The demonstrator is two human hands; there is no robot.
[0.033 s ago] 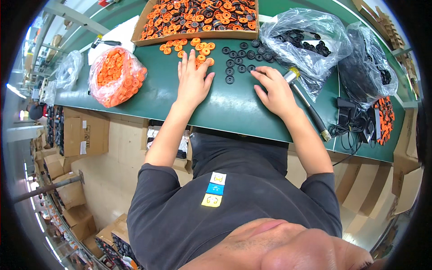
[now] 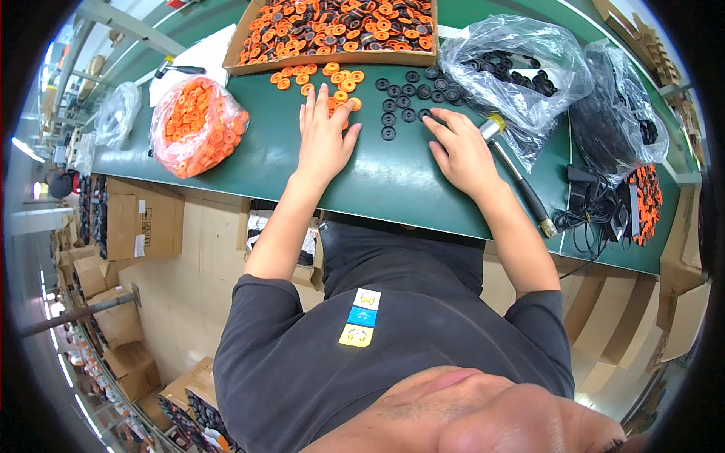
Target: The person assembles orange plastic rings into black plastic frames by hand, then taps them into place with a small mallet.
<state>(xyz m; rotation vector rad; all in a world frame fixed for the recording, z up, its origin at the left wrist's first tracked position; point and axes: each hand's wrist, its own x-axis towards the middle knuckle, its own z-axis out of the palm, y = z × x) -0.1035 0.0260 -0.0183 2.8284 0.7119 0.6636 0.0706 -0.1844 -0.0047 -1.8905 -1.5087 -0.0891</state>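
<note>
My left hand (image 2: 325, 145) lies over the green table with its fingers stretched out, the tips touching or just over a loose group of small orange wheel-like discs (image 2: 347, 85). Some of those discs are partly hidden under the fingers. To the right, small black discs (image 2: 408, 115) are spread in loose rows. My right hand (image 2: 464, 149) rests at their near right side, its fingers apart and the index fingertip at one black disc. Neither hand visibly grips anything. Just right of that hand lies a hammer (image 2: 532, 198) with a dark handle.
A cardboard box (image 2: 332, 62) of mixed orange and black discs stands at the back. A bag of orange discs (image 2: 189, 124) sits left, near another hammer (image 2: 181, 69). Clear bags of black discs (image 2: 521, 75), a cable bundle (image 2: 593, 202) and orange-black parts (image 2: 646, 204) are right.
</note>
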